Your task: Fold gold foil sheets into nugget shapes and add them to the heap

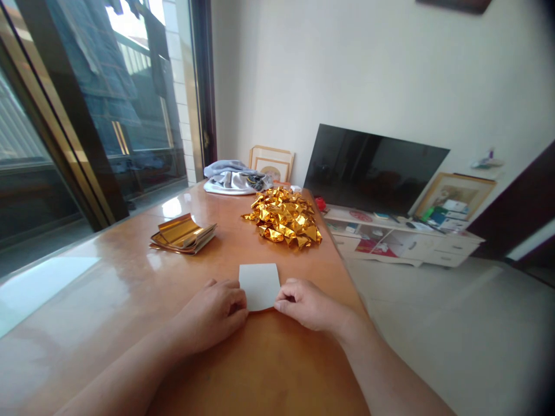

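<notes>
A pale, nearly square sheet of paper (pixel 259 285) lies on the wooden table (pixel 260 370) in front of me. My left hand (pixel 221 309) pinches its near left corner between thumb and fingers. At the near right corner, my right hand (pixel 301 303) pinches the sheet in the same way. The near edge bows slightly between the two hands. Beyond the sheet, a shiny heap of folded gold foil paper pieces (pixel 288 218) sits to the right. To the left is a stack of gold foil sheets (pixel 182 234), the top ones curling up.
Folded grey-blue cloth (pixel 236 177) and a picture frame (pixel 273 162) are at the table's far end. A television (pixel 373 167) stands on a white cabinet (pixel 425 245) past the table's right edge. Glass sliding doors (pixel 108 115) run along the left.
</notes>
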Demonstrator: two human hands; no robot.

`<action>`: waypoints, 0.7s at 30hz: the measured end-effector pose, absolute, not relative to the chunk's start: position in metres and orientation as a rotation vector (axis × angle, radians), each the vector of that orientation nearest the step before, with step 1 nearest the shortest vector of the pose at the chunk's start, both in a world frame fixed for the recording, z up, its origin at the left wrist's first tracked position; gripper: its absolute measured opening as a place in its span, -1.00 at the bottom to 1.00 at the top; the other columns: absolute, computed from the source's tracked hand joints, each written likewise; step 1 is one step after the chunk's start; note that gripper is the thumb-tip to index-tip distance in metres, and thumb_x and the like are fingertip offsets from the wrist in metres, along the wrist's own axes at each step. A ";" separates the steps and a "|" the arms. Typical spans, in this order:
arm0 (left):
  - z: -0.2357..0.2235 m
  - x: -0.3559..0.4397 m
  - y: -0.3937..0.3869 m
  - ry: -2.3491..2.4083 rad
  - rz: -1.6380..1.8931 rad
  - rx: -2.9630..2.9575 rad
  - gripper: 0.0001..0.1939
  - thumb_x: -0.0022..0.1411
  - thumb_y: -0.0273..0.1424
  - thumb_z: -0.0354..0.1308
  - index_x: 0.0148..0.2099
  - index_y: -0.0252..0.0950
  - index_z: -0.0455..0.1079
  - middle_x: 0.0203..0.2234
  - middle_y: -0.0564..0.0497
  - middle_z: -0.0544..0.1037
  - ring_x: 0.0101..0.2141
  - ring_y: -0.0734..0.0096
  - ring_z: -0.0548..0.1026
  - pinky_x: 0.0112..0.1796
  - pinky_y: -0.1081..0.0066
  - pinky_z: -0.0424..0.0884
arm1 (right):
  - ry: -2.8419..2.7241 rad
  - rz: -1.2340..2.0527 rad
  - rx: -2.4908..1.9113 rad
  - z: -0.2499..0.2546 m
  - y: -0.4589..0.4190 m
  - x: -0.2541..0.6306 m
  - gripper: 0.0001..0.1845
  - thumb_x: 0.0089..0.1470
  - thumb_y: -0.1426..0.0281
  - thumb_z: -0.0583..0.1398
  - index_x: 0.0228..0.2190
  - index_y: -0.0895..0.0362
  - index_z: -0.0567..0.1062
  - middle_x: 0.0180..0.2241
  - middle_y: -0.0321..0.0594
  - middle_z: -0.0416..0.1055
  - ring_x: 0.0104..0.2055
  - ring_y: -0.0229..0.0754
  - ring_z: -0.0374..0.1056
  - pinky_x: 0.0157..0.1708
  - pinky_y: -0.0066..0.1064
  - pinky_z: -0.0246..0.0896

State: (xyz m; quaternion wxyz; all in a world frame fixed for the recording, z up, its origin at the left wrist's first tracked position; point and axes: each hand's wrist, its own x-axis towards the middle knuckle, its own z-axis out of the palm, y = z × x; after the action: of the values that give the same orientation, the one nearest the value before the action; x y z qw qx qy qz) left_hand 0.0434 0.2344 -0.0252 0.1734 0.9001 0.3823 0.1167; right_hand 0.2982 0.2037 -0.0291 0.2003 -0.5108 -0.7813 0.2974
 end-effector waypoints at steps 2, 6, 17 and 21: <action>-0.026 0.043 0.235 1.094 0.329 2.542 -0.84 0.24 -0.36 0.09 -0.39 -0.20 0.42 -0.38 0.09 0.53 -0.38 0.38 0.43 -0.27 0.34 0.16 | -2.182 0.821 -1.433 -0.029 0.204 0.298 -0.82 0.13 0.41 0.17 -0.49 0.14 0.49 -0.43 -0.33 0.43 -0.43 -0.30 0.28 -0.43 -0.50 0.08; -0.025 0.041 0.236 1.122 0.321 2.518 -0.84 0.24 -0.36 0.09 -0.40 -0.21 0.41 -0.41 0.11 0.53 -0.42 0.42 0.43 -0.27 0.35 0.17 | -2.180 0.839 -1.427 -0.029 0.203 0.299 -0.82 0.14 0.40 0.16 -0.49 0.14 0.48 -0.43 -0.34 0.41 -0.44 -0.32 0.26 -0.46 -0.51 0.05; -0.025 0.041 0.237 1.186 0.301 2.389 -0.79 0.23 -0.33 0.04 -0.40 -0.23 0.44 -0.45 0.06 0.53 -0.42 0.38 0.44 -0.42 0.42 0.17 | -2.117 0.872 -1.510 -0.030 0.203 0.299 -0.80 0.13 0.34 0.17 -0.50 0.15 0.41 -0.50 -0.38 0.33 -0.48 -0.33 0.17 -0.52 -0.51 -0.03; -0.027 0.039 0.240 1.153 0.304 2.396 -0.73 0.29 -0.34 -0.01 -0.41 -0.24 0.44 -0.46 0.04 0.53 -0.42 0.37 0.44 -0.38 0.41 0.22 | -2.110 0.883 -1.538 -0.031 0.203 0.298 -0.80 0.13 0.34 0.17 -0.50 0.15 0.41 -0.50 -0.38 0.33 -0.48 -0.33 0.17 -0.51 -0.51 -0.03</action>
State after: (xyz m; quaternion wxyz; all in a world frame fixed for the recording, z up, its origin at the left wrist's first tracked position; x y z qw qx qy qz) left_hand 0.0387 0.2396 -0.0268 0.2304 0.8712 0.4192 0.1107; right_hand 0.2982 0.2029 -0.0309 0.1916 -0.5476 -0.7513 0.3144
